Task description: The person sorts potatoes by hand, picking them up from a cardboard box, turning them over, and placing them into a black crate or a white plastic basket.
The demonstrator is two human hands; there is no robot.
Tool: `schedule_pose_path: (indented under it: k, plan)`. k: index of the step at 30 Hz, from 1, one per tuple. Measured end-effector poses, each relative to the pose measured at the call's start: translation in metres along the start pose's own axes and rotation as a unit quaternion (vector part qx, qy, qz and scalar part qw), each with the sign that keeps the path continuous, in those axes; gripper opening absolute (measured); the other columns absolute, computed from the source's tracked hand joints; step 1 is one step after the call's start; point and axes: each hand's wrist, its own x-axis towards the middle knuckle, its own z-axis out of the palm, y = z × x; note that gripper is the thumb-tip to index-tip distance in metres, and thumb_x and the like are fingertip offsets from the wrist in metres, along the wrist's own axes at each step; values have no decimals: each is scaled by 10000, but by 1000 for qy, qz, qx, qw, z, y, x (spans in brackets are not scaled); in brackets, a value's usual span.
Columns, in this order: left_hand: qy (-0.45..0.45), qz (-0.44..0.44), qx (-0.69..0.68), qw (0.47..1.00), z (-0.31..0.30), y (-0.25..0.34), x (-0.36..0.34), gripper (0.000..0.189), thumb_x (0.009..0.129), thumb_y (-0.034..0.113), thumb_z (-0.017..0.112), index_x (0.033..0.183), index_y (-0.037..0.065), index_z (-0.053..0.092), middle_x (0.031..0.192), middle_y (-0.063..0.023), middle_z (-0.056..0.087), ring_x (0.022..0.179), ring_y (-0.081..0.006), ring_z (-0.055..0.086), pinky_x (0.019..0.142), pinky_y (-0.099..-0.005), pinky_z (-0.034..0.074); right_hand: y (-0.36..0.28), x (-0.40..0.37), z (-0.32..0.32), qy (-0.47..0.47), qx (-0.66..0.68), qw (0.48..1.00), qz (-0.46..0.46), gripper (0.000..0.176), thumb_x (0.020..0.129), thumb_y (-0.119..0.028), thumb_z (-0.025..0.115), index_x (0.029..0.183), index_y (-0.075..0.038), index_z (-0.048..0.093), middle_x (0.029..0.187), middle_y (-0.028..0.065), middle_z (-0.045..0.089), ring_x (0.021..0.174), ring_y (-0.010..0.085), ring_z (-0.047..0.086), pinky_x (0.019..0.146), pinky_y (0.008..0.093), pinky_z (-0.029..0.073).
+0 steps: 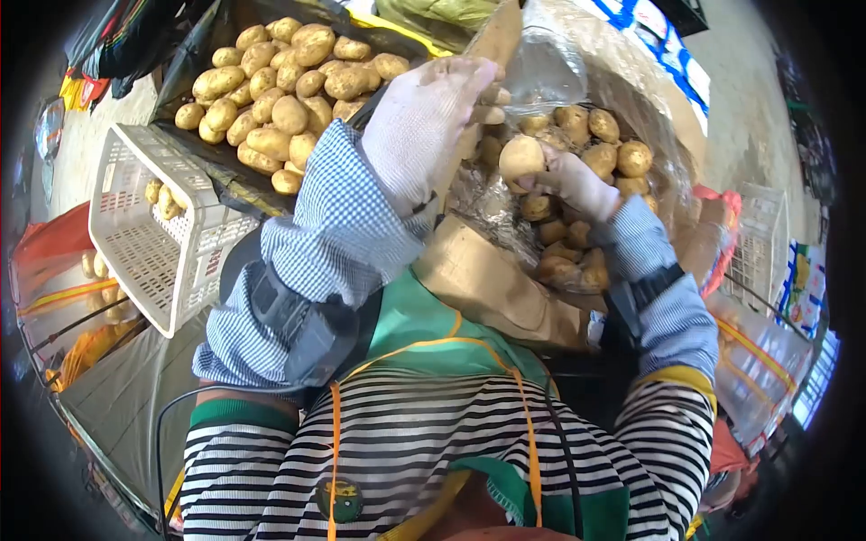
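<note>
My right hand (582,185), in a pale glove, grips a round potato (520,159) just above an open cardboard box (492,275) lined with clear plastic. More potatoes (599,160) lie inside that box. My left hand (417,126), also gloved, is closed over the upright cardboard flap (499,41) on the box's left side, its fingertips showing on the inner face. Left of this hand, a heap of potatoes (290,115) fills a container with a black plastic liner (176,90). Checked sleeve covers reach up both forearms.
A white plastic crate (135,243) with a few potatoes stands tilted at the left. Another pale crate (756,236) is at the far right. Clear bags (77,287) with orange-yellow stripes lie at the left edge. A black cable (185,394) runs along my left arm.
</note>
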Motion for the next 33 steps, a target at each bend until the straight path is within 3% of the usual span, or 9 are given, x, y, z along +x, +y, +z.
schedule_pose_path:
  k: [2, 8, 12, 16, 18, 23, 27, 31, 33]
  plan:
    - [-31, -349, -531, 771, 4, 19, 9, 418, 976, 230, 574, 1309, -11, 502, 1159, -128, 635, 1057, -226, 628, 945, -324, 495, -31, -55, 15, -9, -41, 999, -18, 460, 882, -146, 711, 1299, -54, 539, 1038, -28, 639, 918, 77, 571, 805, 259, 484]
    - [-217, -160, -446, 853, 15, 83, -1, 658, 909, 447, 661, 1372, 8, 498, 1303, -120, 577, 1113, -151, 559, 977, -285, 450, -45, -154, 66, 67, 68, 986, -139, 426, 888, -84, 673, 1292, -53, 541, 1102, 2, 641, 984, 86, 574, 856, 225, 453]
    - [-189, -219, -466, 836, 12, 100, 0, 619, 901, 447, 670, 1316, 6, 545, 1189, -78, 617, 1043, -139, 572, 946, -273, 460, -52, -157, 88, 139, 223, 954, -143, 403, 890, -103, 676, 1270, -42, 555, 1080, 21, 647, 962, 92, 580, 837, 241, 469]
    - [-165, -211, -526, 807, 35, 95, -2, 510, 894, 357, 700, 1240, 4, 576, 1034, -34, 642, 939, -90, 585, 819, -247, 507, -50, -145, 93, 220, -58, 930, -288, 460, 857, -118, 719, 1264, 15, 550, 1110, 62, 649, 971, 87, 590, 842, 267, 497]
    - [-183, -252, -612, 727, 41, 85, 3, 385, 860, 228, 748, 1147, 16, 603, 927, 0, 650, 804, -54, 599, 674, -207, 505, -52, -145, 90, 209, 73, 947, -232, 476, 842, -126, 737, 1250, 34, 551, 1118, 83, 649, 964, 78, 593, 822, 244, 499]
    - [-126, -276, -565, 767, 30, 86, 10, 323, 889, 235, 713, 1098, 17, 600, 928, -36, 655, 821, -103, 645, 625, -225, 549, -46, -127, 64, 261, 17, 952, -161, 332, 863, -213, 731, 1090, 11, 641, 736, 2, 665, 670, 19, 571, 585, 184, 436]
    - [25, -387, -564, 729, 26, 59, 20, 368, 908, 237, 672, 1155, -10, 556, 1060, -110, 620, 891, -238, 674, 731, -365, 620, -23, -97, 25, 272, 108, 950, -106, 454, 856, -309, 728, 1150, 17, 613, 832, 55, 692, 720, 95, 624, 653, 240, 494]
    - [22, -235, -670, 703, 31, -1, 7, 559, 809, 51, 750, 1295, 7, 480, 1174, -123, 571, 1056, -243, 633, 865, -332, 580, 31, -58, 15, 275, -280, 920, -16, 475, 913, -266, 681, 1261, 35, 560, 1171, 149, 638, 1073, 210, 593, 942, 322, 471]
    - [42, -200, -714, 669, 32, -6, 4, 683, 727, -56, 779, 1326, 11, 457, 1169, -114, 575, 1065, -208, 620, 899, -295, 554, 78, -32, 10, 194, -193, 957, 94, 475, 872, -331, 696, 1248, -62, 587, 1060, 175, 681, 960, 256, 655, 863, 352, 510]
